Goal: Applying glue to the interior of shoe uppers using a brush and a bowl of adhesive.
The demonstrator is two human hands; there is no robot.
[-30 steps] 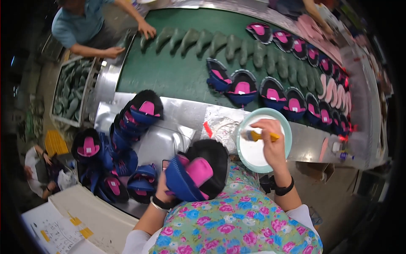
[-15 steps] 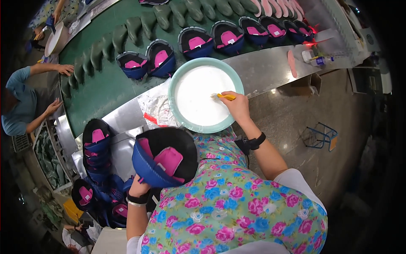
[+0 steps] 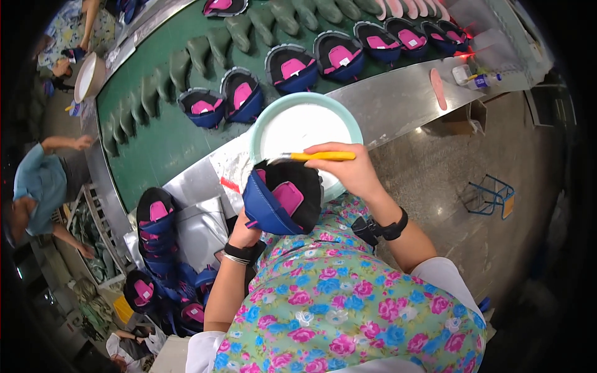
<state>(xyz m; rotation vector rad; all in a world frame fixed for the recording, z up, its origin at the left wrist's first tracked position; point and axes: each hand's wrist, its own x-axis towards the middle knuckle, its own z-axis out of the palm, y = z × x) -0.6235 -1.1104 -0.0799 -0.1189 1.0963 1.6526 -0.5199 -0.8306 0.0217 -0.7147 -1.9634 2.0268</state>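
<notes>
A blue shoe upper (image 3: 264,202) with a black edge and pink lining is held up in my left hand (image 3: 244,231), closed around its underside. My right hand (image 3: 351,173) pinches the yellow handle of a brush (image 3: 329,155). The brush's tip points left, just over the upper's far black edge; whether it touches I cannot tell. Behind both hands stands a pale green basin (image 3: 357,124) of white liquid (image 3: 305,124), partly covered by the upper and my right hand.
More blue uppers (image 3: 155,233) are piled at my left. A green conveyor (image 3: 149,143) carries uppers (image 3: 292,68), dark green shoe lasts (image 3: 199,55) and pink insoles (image 3: 413,7). A co-worker in blue (image 3: 40,180) is at the far left. A stool (image 3: 491,196) stands on the floor at right.
My right hand has lifted the brush out of the liquid and brought it to the upper. My left hand has raised the upper rightward, closer to the basin. The co-worker's hand has left the belt.
</notes>
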